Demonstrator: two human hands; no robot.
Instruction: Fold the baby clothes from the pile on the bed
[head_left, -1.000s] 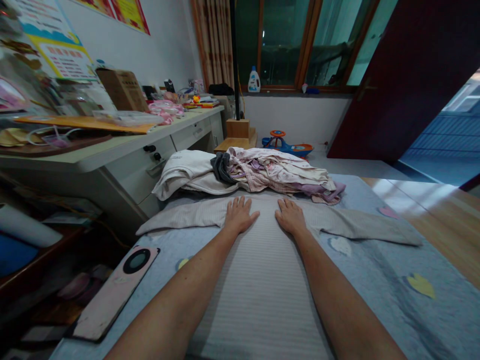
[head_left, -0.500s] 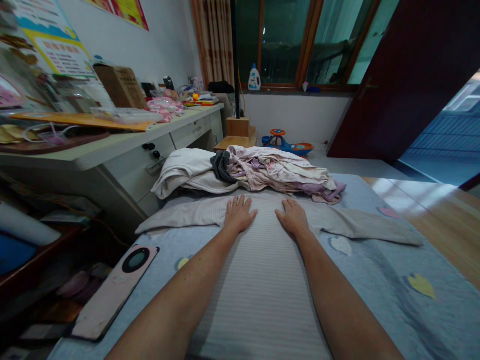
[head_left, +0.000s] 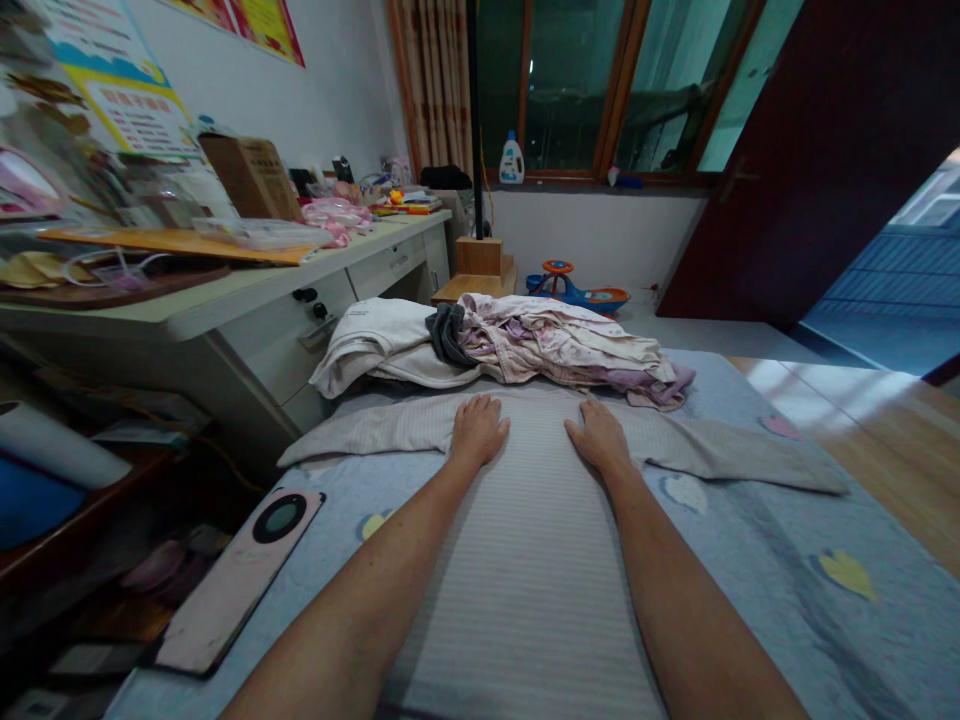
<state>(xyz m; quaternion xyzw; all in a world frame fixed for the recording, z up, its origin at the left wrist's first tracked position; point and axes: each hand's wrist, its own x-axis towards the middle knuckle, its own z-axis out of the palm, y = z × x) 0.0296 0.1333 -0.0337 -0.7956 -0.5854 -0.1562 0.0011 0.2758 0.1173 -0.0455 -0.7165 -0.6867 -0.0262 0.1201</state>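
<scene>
A bed (head_left: 757,570) with blue sheet filling the lower frame, a striped grey garment (head_left: 525,570) lying spread at center, left hand (head_left: 478,432) and right hand (head_left: 600,437) pressing wide open on it, holding nothing, a pile of clothes (head_left: 555,350) sitting just beyond.

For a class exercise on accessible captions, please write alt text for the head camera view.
The left hand and right hand rest flat on a striped pale garment spread on a blue bedspread, its sleeves stretched sideways. A heap of clothes lies just beyond the hands, with a white desk to the left.
</scene>
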